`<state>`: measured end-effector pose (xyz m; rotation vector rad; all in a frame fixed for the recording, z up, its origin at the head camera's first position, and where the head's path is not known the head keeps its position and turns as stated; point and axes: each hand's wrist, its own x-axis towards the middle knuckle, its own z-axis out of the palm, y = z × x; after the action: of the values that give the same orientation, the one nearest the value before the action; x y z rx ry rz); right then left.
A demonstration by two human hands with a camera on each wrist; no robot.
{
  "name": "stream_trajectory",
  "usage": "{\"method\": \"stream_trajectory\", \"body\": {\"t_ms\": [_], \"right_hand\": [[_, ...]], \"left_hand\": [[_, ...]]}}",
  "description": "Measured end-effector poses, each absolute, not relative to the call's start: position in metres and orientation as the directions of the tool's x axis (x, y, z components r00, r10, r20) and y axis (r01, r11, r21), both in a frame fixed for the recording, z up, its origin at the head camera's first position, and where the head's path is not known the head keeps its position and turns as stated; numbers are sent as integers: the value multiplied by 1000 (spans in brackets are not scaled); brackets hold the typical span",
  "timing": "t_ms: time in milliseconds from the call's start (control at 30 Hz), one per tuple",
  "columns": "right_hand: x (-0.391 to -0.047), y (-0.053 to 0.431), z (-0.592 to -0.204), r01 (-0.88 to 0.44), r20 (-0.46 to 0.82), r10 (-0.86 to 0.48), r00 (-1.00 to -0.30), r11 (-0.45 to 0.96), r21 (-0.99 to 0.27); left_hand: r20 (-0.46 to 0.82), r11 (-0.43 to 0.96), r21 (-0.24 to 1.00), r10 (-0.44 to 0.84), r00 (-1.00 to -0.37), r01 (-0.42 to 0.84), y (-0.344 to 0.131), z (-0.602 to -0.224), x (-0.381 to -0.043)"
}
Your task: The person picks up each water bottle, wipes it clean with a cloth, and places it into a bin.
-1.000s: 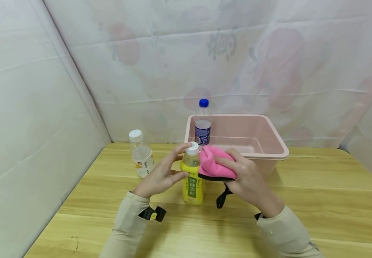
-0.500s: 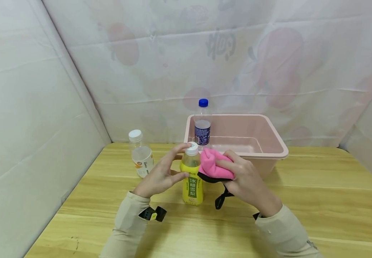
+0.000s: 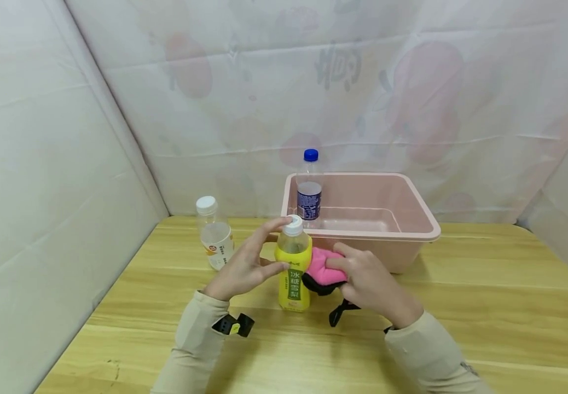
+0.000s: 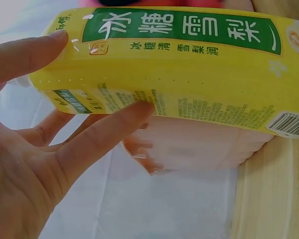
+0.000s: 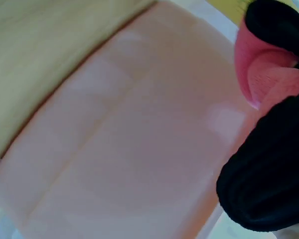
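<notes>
A yellow-labelled drink bottle (image 3: 294,284) with a white cap stands upright on the wooden table. My left hand (image 3: 245,269) holds it from the left, a finger at the cap and the thumb on the label's upper part; in the left wrist view the thumb and another finger touch the yellow label (image 4: 139,64). On the bottle's right side, my right hand (image 3: 376,284) grips a bunched pink cloth (image 3: 324,267) with a black edging, right at the label. Below the cloth hangs a black loop (image 3: 340,314). Black trim (image 5: 269,169) and pink folds fill the right wrist view's right side.
Behind the right hand stands a pink plastic basin (image 3: 363,235). A clear bottle with a blue cap (image 3: 309,202) overlaps its left end. Farther left is a clear bottle with a white cap (image 3: 217,241). White curtains (image 3: 244,109) enclose the table's back and sides.
The right hand has moved the pink cloth down along the yellow bottle's right side, from near the neck to the label. The left hand and the bottle stay in place.
</notes>
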<state>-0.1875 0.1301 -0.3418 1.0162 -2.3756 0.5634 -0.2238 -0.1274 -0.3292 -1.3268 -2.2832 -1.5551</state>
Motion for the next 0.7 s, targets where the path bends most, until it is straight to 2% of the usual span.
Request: {"method": "stream_trajectory", "body": {"t_ms": [200,333,700], "right_hand": [[-191,126,-359,-693,298,-642,-706,712,-108],[-192,121,-370,-669,162,-653,-740,740,-74],[-192,122,-367,-662,193,-642,-742,747,-59]], "left_hand": [[495,119,718,606,-623,686,-128,-330,-224],[491,119,717,614,-618,687,-126,-329,-223],[498,132,705,608,-618,697,-129,-329,-224]]}}
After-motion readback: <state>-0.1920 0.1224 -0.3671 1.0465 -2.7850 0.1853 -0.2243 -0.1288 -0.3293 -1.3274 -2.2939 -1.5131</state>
